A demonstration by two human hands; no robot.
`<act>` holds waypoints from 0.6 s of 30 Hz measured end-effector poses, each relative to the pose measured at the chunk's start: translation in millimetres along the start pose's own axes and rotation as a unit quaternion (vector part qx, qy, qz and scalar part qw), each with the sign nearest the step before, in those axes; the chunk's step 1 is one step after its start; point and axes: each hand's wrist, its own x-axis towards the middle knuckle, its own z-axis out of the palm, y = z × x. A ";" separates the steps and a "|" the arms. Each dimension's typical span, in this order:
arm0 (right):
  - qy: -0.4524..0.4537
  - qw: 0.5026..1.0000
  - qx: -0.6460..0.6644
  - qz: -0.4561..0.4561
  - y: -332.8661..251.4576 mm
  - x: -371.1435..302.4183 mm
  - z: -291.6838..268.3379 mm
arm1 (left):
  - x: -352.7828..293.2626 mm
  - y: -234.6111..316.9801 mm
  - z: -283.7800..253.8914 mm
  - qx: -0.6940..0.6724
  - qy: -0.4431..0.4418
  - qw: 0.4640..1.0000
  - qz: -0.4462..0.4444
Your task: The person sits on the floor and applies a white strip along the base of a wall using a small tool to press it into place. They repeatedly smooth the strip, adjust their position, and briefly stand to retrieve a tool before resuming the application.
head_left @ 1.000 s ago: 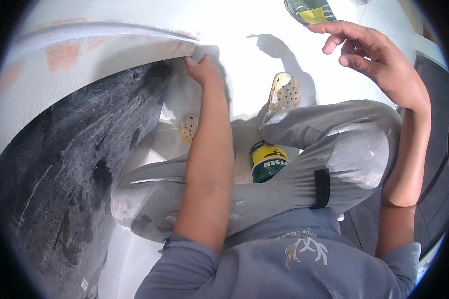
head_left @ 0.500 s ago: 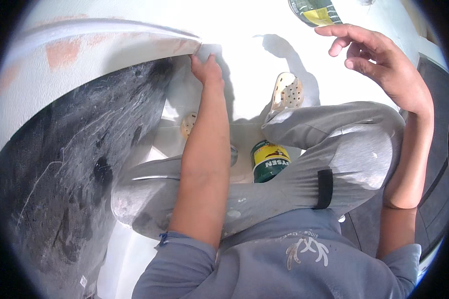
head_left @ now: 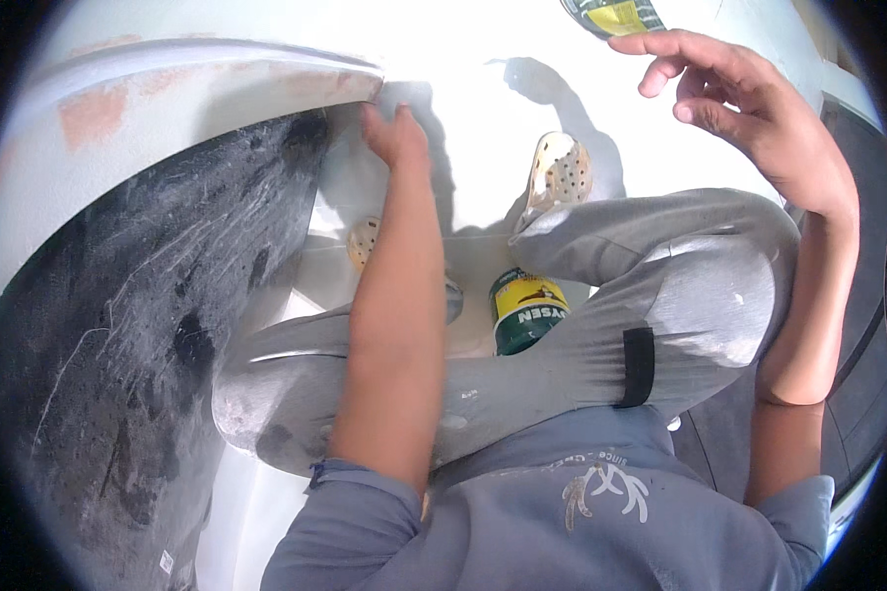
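Note:
My left hand [head_left: 396, 138] reaches forward to the far corner, where the end of the white wall's ledge meets the bright white surface. Its fingers are bent around a pale grey flat patch [head_left: 406, 97]; glare and shadow hide what exactly it is. Raised at the right, my right hand [head_left: 734, 94] holds nothing, its fingers loosely curled and apart. Its index fingertip appears near the green and yellow can [head_left: 616, 18] at the top edge, though I cannot tell whether they touch.
A dark scuffed panel [head_left: 168, 266] curves along the left, below the white wall with reddish patches [head_left: 94, 113]. Another green and yellow can [head_left: 527, 310] stands between my legs. My pale perforated clogs [head_left: 562, 167] rest on the bright surface. Dark tiles [head_left: 724, 443] lie at the right.
The whole view has shifted slightly, so most things sit a little up and left. Both hands keep nearly the same pose, the left still at the corner.

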 end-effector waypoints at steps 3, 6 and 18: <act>-0.008 0.999 -0.025 0.032 1.0 -1.0 1.2 | 1.9 1.7 -1.8 0.051 -0.016 0.997 -0.048; -0.010 1.000 -0.015 0.012 1.4 -1.4 1.4 | 3.2 3.2 -2.1 -0.109 0.053 0.992 0.045; -0.012 0.999 0.029 -0.034 -4.8 1.0 1.5 | 7.5 2.4 -6.9 0.027 -0.041 0.999 -0.018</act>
